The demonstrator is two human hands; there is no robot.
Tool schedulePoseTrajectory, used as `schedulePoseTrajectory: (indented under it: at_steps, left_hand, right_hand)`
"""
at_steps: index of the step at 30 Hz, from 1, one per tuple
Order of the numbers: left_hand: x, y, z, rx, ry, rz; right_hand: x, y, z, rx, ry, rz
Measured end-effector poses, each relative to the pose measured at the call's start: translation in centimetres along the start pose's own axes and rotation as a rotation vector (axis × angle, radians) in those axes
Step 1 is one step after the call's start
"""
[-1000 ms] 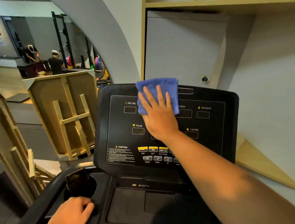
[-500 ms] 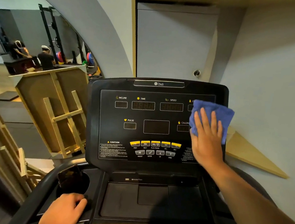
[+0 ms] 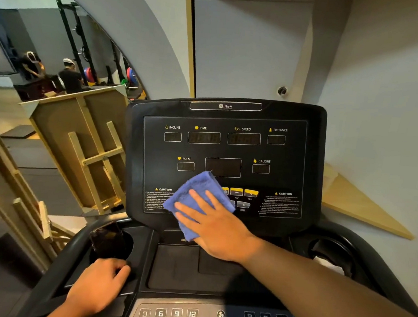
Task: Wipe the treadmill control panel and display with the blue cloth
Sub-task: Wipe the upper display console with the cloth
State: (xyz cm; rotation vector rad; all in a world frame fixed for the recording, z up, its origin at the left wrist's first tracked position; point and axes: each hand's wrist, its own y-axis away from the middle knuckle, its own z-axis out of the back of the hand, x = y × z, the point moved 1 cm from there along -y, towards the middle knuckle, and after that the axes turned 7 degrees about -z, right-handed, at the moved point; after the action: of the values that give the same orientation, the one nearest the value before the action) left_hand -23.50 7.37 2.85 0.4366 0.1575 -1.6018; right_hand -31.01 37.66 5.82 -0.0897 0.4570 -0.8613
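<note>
The black treadmill control panel [image 3: 276, 178] faces me with dark display windows [image 3: 222, 167] and yellow buttons [image 3: 244, 192]. My right hand [image 3: 218, 228] lies flat on a folded blue cloth [image 3: 195, 194], pressing it against the panel's lower left part, over the left buttons and the bottom edge. My left hand [image 3: 98, 284] grips the console's left edge beside the left cup holder.
A dark phone [image 3: 108, 236] stands in the left cup holder. A second cup holder [image 3: 330, 250] is at the right. A lower button strip [image 3: 170, 314] runs along the front. Wooden frames [image 3: 88, 149] lean at the left. The wall [image 3: 381, 122] is close behind.
My right hand has swept the cloth from the panel's top middle to its right side, then down and left to the lower left buttons. My left hand kept its hold.
</note>
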Motion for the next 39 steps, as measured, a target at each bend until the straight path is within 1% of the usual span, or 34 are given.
schedulePoseTrajectory:
  at_steps: [2, 5, 8, 10, 13, 17, 21, 25, 28, 31, 35, 39]
  left_hand:
    - [0.1, 0.0, -0.1, 0.0, -0.007, -0.011]
    - [0.1, 0.0, -0.2, -0.012, -0.009, -0.027]
    - [0.2, 0.0, -0.4, -0.028, 0.011, -0.036]
    - [0.3, -0.1, -0.6, -0.019, 0.013, -0.045]
    - [0.5, 0.0, -0.6, -0.033, 0.02, -0.057]
    - [0.6, 0.1, -0.6, -0.041, 0.026, -0.073]
    - [0.9, 0.2, -0.5, -0.051, 0.026, -0.059]
    - [0.9, 0.4, -0.5, -0.072, 0.04, -0.045]
    - [1.1, 0.4, -0.6, -0.071, 0.039, -0.05]
    - [1.3, 0.2, -0.6, -0.064, 0.034, -0.066]
    - [1.1, 0.2, -0.7, -0.055, 0.019, -0.08]
    - [0.5, 0.3, -0.5, -0.058, -0.017, -0.078]
  right_hand:
    - [-1.1, 0.9, 0.0, 0.019, -0.028, 0.058]
    - [-4.7, 4.2, 0.2, 0.082, -0.085, 0.115]
    - [-7.3, 6.9, 0.7, 0.129, -0.05, 0.123]
    - [-7.5, 6.9, 1.1, 0.133, -0.018, 0.14]
    - [-5.6, 4.2, 1.5, 0.106, -0.013, 0.169]
    - [-1.5, -2.1, 2.0, 0.075, -0.06, 0.247]
    - [2.4, -7.6, 2.1, 0.063, -0.033, 0.318]
    - [3.3, -9.2, 2.4, 0.043, -0.038, 0.327]
    - [1.5, -6.6, 1.9, 0.047, -0.061, 0.31]
    - [-2.0, -1.6, 1.3, 0.073, -0.059, 0.241]
    - [-7.8, 7.0, 0.5, 0.109, 0.021, 0.117]
    - [-12.7, 14.2, -0.4, 0.065, 0.102, -0.065]
